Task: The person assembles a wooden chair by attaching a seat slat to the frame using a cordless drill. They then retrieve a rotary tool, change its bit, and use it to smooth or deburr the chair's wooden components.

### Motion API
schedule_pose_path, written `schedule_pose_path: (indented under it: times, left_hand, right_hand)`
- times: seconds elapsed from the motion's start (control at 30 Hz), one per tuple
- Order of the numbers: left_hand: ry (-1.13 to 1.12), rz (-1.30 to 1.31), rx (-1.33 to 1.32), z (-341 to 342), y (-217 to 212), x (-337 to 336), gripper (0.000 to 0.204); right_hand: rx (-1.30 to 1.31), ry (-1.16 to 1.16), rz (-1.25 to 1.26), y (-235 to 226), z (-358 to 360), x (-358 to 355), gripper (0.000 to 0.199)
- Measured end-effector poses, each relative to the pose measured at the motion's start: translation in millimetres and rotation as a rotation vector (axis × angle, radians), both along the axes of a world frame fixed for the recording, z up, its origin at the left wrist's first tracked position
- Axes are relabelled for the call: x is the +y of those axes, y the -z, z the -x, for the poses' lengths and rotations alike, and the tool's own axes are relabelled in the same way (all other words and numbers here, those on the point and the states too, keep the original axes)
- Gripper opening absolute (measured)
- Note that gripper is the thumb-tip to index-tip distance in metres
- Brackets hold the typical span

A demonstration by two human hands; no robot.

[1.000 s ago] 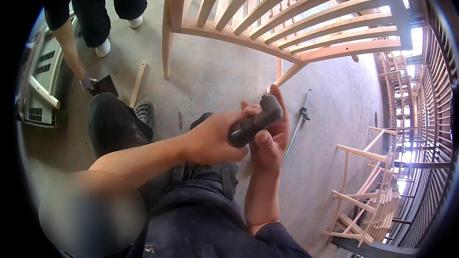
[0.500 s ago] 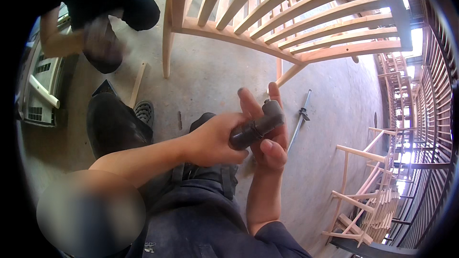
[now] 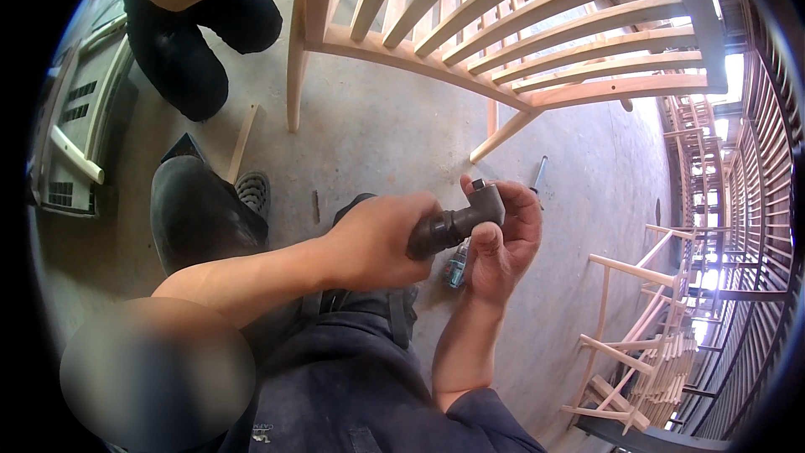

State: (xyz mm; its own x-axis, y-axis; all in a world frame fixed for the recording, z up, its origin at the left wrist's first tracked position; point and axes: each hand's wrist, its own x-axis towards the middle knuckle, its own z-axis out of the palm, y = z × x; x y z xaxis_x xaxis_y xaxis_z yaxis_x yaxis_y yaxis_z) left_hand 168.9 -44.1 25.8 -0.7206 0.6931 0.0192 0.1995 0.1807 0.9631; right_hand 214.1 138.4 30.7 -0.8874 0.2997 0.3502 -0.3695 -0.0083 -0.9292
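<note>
Before my body I hold a dark right-angle drive tool (image 3: 439,233) with a short square stub on its angled head. My left hand (image 3: 377,236) is closed round the thick dark body, its fingertips mostly hidden. At the other end, my right hand (image 3: 501,258) grips the head, thumb on the near side and fingers curled behind it. A teal and dark object (image 3: 455,267), perhaps a power tool, lies on the floor just beyond my right wrist, partly covered.
Ahead stands a slatted wooden frame (image 3: 419,52) on legs. A wooden strip (image 3: 243,143) lies near my shoe (image 3: 252,191). A metal bar (image 3: 541,172) is on the floor to the right. Wooden frames (image 3: 625,344) stand far right. A co-worker's knees (image 3: 180,59) are at upper left.
My right fingers have gone from spread out to curled round the tool's head. The square stub now shows. At upper left, the co-worker's hand and arm have moved up.
</note>
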Motion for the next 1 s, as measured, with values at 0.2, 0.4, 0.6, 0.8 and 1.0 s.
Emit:
schedule_pose_path:
  times: [0.2, 0.4, 0.6, 0.8, 1.0]
  left_hand:
    - [0.070, -0.116, -0.124, 4, -1, -2, 0.041]
    - [0.060, -0.076, -0.128, 8, -10, -2, 0.043]
    - [-0.006, -0.143, -0.043, 5, -6, 5, 0.045]
    - [-0.125, 0.096, 0.057, 3, 6, 9, 0.046]
    - [-0.086, 0.038, 0.046, 7, 1, 4, 0.037]
  right_hand:
    - [0.012, -0.237, 0.099, -4, 4, 5, 0.061]
    - [-0.012, -0.213, 0.149, -9, 1, -8, 0.066]
    - [-0.074, -0.209, 0.023, 1, -4, 1, 0.076]
    - [-0.151, -0.009, -0.027, 5, -6, -17, 0.078]
    - [-0.124, -0.122, -0.043, 0, -1, -2, 0.088]
